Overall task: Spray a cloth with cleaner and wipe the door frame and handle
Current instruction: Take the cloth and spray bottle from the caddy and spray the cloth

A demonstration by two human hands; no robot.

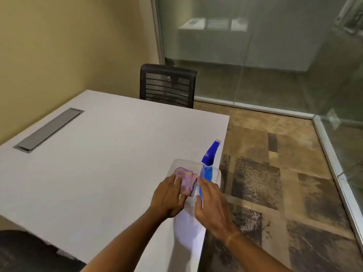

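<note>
1. Reaching into a clear plastic tray [217,174] at the white table's [98,154] edge, the left hand [169,195] pinches a folded pink-purple cloth [186,180].
2. The right hand [213,203], fingers spread, nears the blue spray bottle [206,169].
3. Gripping the bottle's neck firmly would likely prevent tipping.

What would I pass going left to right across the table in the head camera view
Cable hatch → left hand → cloth → spray bottle → carpet → glass wall's floor rail.
</note>
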